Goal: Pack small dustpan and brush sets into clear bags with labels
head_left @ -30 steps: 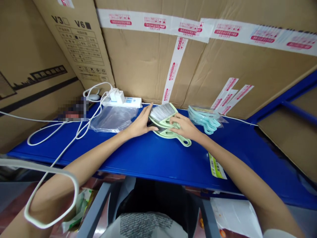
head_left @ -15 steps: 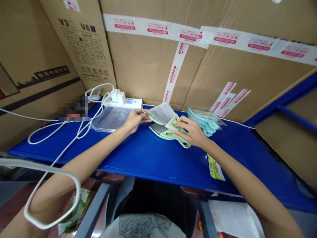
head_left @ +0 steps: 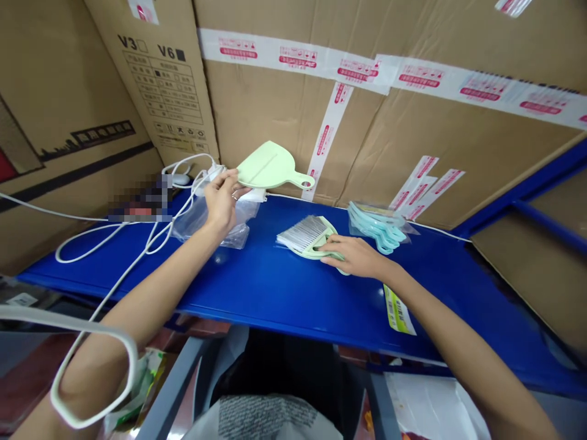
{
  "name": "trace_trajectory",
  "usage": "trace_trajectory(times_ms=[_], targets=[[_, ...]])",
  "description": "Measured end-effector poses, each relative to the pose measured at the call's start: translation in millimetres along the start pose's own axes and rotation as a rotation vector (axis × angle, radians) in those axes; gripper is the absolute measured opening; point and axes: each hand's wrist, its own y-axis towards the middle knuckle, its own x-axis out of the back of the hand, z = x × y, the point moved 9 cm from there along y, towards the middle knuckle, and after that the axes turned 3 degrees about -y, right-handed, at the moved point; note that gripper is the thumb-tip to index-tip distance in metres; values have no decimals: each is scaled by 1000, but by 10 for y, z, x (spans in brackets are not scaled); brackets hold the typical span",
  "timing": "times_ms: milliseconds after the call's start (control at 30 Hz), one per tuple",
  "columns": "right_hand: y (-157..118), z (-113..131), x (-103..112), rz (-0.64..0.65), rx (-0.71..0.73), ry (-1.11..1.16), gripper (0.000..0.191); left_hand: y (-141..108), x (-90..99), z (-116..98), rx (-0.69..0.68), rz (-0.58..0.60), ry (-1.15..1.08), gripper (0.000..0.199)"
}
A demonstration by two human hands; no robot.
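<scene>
The flat green dustpan (head_left: 266, 168) is pinched at its left corner by the left hand (head_left: 222, 198) and held up just left of the middle, in the upper half of the frame. Well apart from that hand, the green brush (head_left: 305, 235) is gripped near its handle by the right hand (head_left: 356, 255), just right of the middle, over the blue table (head_left: 266, 290). Light blue things (head_left: 376, 227) in clear wrap are seen farther right.
</scene>
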Motion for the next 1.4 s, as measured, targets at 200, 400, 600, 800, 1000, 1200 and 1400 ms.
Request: trace_trajectory(times_ms=[200, 400, 600, 800, 1000, 1200, 1400], targets=[[-11, -31, 52, -140, -43, 131, 21, -45, 0, 81, 88, -23, -42, 19], [-387, -208, 610, -606, -121, 176, 24, -107, -48, 99, 110, -2, -12, 18], [-850, -623, 894, -964, -435, 203, 32, -567, -435, 482, 283, 275, 70, 25], [-793, -395, 932, -990, -273, 96, 37, -814, -604, 839, 278, 515, 368, 49], [-798, -327, 933, -980, -281, 84, 24, -1035, -917, 298, -405, 666, 1002, 43], [-771, -454, 807, -938, -405, 158, 25, -2198, -1430, 216, -635, 1310, 907, 38], [-646, -497, 632, -827, -464, 234, 21, -2316, -1387, 313, -711, 1248, 1115, 51]])
